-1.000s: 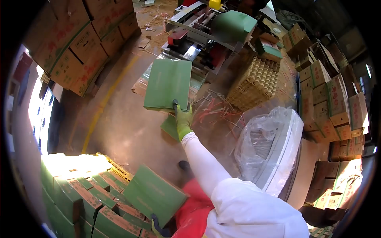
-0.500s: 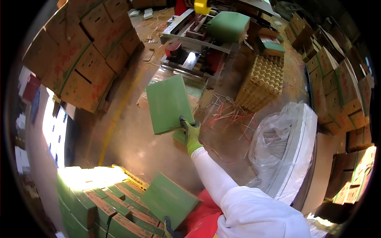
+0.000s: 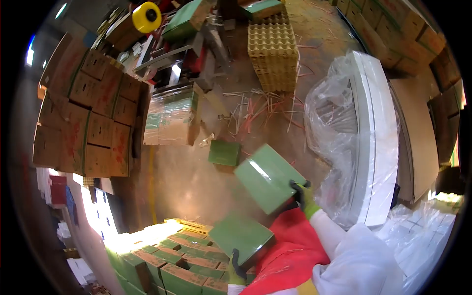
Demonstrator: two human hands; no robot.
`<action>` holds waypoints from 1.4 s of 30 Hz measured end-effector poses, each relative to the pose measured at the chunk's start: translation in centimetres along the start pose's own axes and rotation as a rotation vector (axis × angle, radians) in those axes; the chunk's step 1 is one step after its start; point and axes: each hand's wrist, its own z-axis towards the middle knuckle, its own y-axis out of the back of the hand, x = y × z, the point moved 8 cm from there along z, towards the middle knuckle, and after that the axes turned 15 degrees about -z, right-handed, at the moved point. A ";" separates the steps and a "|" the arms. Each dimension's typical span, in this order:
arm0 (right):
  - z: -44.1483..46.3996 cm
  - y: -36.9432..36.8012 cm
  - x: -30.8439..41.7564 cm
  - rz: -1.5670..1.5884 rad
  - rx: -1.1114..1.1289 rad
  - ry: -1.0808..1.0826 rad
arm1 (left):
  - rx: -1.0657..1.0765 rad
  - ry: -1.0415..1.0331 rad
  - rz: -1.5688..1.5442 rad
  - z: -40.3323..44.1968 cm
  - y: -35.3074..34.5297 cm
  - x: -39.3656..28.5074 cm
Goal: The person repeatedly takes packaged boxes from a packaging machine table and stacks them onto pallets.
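My right hand [image 3: 306, 194], in a green and black glove, grips the lower right edge of a flat green box [image 3: 268, 178] held out over the floor. Lower down, my left hand [image 3: 237, 268], gloved alike, holds a second green box [image 3: 240, 237] by its bottom edge. That box is close to my red apron [image 3: 292, 241] and above the stacked green boxes [image 3: 182, 275]. Beyond the two held boxes, a smaller green box [image 3: 224, 153] rests on the floor. The fingers under both held boxes are partly hidden.
Brown cartons [image 3: 101, 123] are stacked at the left. A machine [image 3: 172, 59] stands behind a film-wrapped carton [image 3: 172, 115]. Egg trays [image 3: 273, 54] form a tall stack near loose straps [image 3: 255, 113]. Plastic-wrapped white panels [image 3: 373, 137] stand at the right.
The view has turned to the right. My right hand has drawn its green box back from near the wrapped carton toward my body. My left hand still holds its box, now nearer the right one.
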 end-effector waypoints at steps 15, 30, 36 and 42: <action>2.6 35.8 -3.3 0.658 -0.533 -0.308 | -0.031 0.240 0.579 4.5 -15.9 12.6; 8.1 48.2 0.5 0.188 -0.981 -0.359 | 0.070 0.149 0.999 9.2 -33.9 21.4; 9.5 46.0 2.0 -0.117 -1.012 -0.483 | 0.015 0.013 1.159 9.0 -37.6 21.9; 13.0 42.6 9.2 -0.285 -0.794 -0.420 | -0.105 -0.004 0.784 8.4 -32.7 20.2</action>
